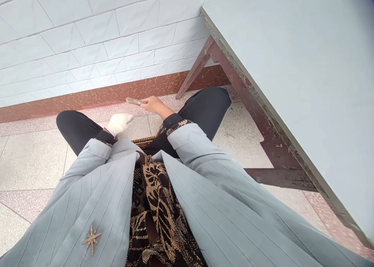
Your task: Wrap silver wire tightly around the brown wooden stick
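My right hand (153, 104) is bare and reaches out between my knees, its fingers closed round what looks like a small flat paintbrush (135, 101). The brush points left, above the floor near the wall. To its lower left, my left hand (119, 123) wears a white knit glove. Its fingers are curled in; anything inside them is hidden. The two hands are apart.
A table with a pale top (306, 84) and worn dark red wooden legs (194, 66) stands close on my right. Ahead is a white tiled wall (96, 33) with a red-brown skirting (73, 95). A woven edge (144, 141) shows between my legs.
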Demonstrator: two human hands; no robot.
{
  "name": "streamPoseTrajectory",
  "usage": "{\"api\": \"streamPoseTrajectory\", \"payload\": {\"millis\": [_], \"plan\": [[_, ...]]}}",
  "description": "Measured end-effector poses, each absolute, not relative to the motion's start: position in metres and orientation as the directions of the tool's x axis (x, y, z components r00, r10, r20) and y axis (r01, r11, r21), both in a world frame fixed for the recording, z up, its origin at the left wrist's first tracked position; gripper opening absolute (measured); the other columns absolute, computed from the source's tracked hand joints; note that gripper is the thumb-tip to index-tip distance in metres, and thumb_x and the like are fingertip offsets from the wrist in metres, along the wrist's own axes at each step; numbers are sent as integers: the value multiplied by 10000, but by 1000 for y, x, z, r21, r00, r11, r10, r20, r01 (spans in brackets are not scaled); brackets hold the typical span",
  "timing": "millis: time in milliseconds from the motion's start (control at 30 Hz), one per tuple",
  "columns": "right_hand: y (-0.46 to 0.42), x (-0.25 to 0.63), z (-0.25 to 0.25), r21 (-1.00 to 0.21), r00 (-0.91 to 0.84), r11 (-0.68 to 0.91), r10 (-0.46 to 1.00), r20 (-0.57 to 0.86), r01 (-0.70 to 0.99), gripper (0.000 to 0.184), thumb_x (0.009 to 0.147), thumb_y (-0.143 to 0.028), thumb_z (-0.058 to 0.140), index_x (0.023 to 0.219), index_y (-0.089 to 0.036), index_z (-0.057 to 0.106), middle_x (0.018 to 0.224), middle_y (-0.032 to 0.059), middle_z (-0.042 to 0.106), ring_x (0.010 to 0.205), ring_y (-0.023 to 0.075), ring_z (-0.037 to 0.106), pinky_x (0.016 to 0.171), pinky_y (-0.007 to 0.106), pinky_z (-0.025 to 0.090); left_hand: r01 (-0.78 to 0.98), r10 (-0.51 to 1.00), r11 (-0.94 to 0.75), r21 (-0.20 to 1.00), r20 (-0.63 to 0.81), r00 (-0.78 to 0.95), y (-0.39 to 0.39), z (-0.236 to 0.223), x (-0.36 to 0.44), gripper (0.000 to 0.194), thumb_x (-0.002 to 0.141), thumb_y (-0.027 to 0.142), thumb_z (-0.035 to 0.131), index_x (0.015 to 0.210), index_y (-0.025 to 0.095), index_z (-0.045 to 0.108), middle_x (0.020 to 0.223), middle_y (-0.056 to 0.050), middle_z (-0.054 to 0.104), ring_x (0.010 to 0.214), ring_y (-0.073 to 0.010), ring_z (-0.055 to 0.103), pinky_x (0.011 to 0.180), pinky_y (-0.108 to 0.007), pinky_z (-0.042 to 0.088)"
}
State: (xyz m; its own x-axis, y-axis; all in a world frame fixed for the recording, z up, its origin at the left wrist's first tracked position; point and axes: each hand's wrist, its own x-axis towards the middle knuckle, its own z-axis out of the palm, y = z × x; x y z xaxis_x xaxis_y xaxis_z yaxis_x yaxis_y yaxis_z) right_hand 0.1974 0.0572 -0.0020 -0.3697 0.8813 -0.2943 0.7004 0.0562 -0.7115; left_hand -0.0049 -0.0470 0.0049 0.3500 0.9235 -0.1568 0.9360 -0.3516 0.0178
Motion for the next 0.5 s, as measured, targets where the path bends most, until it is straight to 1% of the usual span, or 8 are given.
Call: {"api": "streamPoseTrajectory", "payload": {"millis": [67, 167, 233, 300, 333, 400, 433, 500], "plan": [[59, 199, -2, -623, -413, 130, 847, -335, 771, 125, 834, -227, 793, 755, -173, 713, 640, 39, 578, 729, 184, 593, 667, 287, 396, 918, 908, -394, -48, -176, 381, -44, 19, -7, 231, 1010, 309, 525, 1010, 216, 736, 914, -108, 728, 874, -272, 701, 657, -326, 320], [57, 203, 0, -602, -486, 126, 729, -483, 788, 207, 724, -174, 884, 630, -170, 700, 561, 13, 562, 618, 149, 565, 632, 274, 395, 867, 861, -493, -76, -184, 473, -35, 38, -7, 181, 964, 226, 563, 995, 217, 742, 912, -104, 720, 906, -272, 707, 668, -327, 321], [53, 206, 3, -616, -572, 127, 550, -609, 778, 197, 686, -194, 926, 663, -158, 733, 561, -8, 579, 537, 110, 514, 596, 257, 383, 841, 835, -538, -56, -174, 522, -27, 46, -6, 180, 937, 181, 577, 971, 218, 749, 903, -94, 716, 912, -261, 710, 687, -322, 339], [51, 210, 8, -674, -661, 95, 335, -672, 733, 234, 667, -261, 956, 741, -147, 765, 587, -20, 601, 507, 89, 492, 576, 241, 378, 834, 828, -550, -34, -149, 540, -18, 50, -6, 191, 913, 155, 598, 972, 224, 766, 910, -79, 727, 915, -240, 716, 707, -304, 367], [50, 213, 11, -717, -708, 69, 247, -662, 694, 270, 665, -301, 962, 765, -142, 767, 602, -21, 610, 508, 85, 495, 570, 235, 380, 839, 834, -543, -22, -128, 537, -14, 49, -7, 199, 908, 155, 608, 983, 227, 778, 918, -70, 739, 913, -224, 721, 714, -287, 385], [51, 218, 17, -814, -805, 22, 164, -570, 580, 305, 685, -354, 951, 767, -138, 751, 621, -18, 622, 523, 84, 510, 566, 226, 390, 863, 861, -504, 39, -59, 505, -10, 43, -8, 206, 921, 186, 614, 988, 220, 806, 907, -47, 763, 873, -180, 726, 710, -236, 432], [53, 221, 20, -863, -852, 9, 170, -496, 504, 295, 717, -362, 928, 763, -140, 739, 630, -18, 626, 531, 82, 514, 568, 220, 395, 879, 882, -467, 93, -13, 471, -10, 37, -9, 236, 948, 225, 587, 953, 200, 822, 861, -39, 763, 812, -158, 717, 683, -206, 462], [55, 223, 21, -936, -900, 9, 279, -335, 352, 249, 798, -349, 858, 759, -150, 714, 647, -20, 632, 543, 75, 512, 570, 211, 398, 901, 922, -386, 198, 75, 379, -14, 21, -9, 396, 1009, 295, 488, 853, 158, 824, 754, -46, 748, 701, -152, 687, 614, -191, 513]]}}
